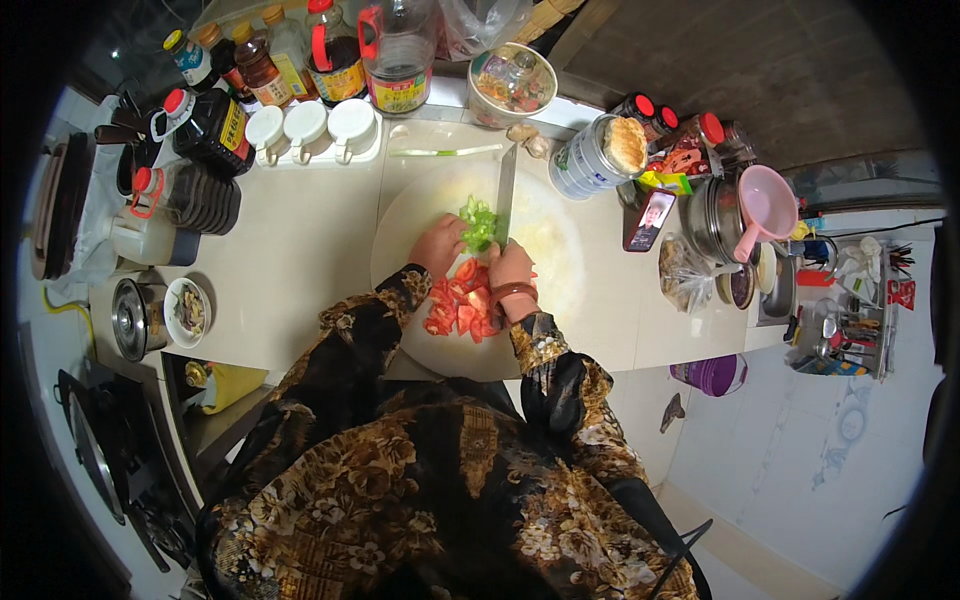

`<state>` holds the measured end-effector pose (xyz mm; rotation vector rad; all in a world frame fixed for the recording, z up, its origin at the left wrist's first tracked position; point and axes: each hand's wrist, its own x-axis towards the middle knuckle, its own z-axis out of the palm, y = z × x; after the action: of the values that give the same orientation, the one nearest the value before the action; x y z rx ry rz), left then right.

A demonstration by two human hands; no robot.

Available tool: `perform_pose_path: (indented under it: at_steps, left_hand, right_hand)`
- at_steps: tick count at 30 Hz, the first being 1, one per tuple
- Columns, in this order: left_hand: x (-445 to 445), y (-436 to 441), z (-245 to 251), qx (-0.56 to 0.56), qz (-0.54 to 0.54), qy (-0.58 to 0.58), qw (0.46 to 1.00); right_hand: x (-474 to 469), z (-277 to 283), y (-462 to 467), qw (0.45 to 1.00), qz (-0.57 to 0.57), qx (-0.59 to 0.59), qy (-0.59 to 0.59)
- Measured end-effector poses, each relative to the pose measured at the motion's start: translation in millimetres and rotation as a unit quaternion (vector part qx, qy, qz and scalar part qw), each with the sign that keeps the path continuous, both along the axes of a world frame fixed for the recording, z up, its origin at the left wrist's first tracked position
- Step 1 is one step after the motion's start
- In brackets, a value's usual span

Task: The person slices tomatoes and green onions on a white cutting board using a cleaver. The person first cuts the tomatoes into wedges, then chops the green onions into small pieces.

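My right hand (511, 271) grips the handle of a kitchen knife (508, 191), its blade pointing away from me, edge-on to my view. Left of the blade lies a small heap of chopped green vegetable (477, 223), perhaps scallion or pepper. At the heap's left side is my left hand (439, 246), fingers bent against the pieces; whether it pinches any is hidden. Cut tomato chunks (459, 304) lie nearer me, between and below my wrists. All of this rests on a round pale cutting board (551, 225). A length of scallion stalk (445, 151) lies beyond the heap.
Sauce bottles (334, 64) and white lidded seasoning jars (352, 126) line the back left. A tin can (589, 161), a propped phone (649, 220) and a pink ladle (766, 202) stand right. A white bowl (187, 313) of food sits near the left counter edge.
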<state>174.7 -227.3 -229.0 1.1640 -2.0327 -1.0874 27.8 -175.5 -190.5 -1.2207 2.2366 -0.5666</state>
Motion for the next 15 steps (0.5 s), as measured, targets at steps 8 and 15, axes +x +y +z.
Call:
perform_pose_path:
  at_steps: [8, 15]
  left_hand:
    - [15.1, 1.3, 6.6, -0.069, 0.030, -0.014, 0.997]
    - [17.2, -3.8, 23.7, -0.106, 0.050, -0.079, 0.990]
  right_hand:
    - [-5.0, 12.5, 10.0, 0.996, -0.001, -0.076, -0.042]
    - [-28.5, 10.7, 27.6, 0.995, 0.027, -0.090, -0.046]
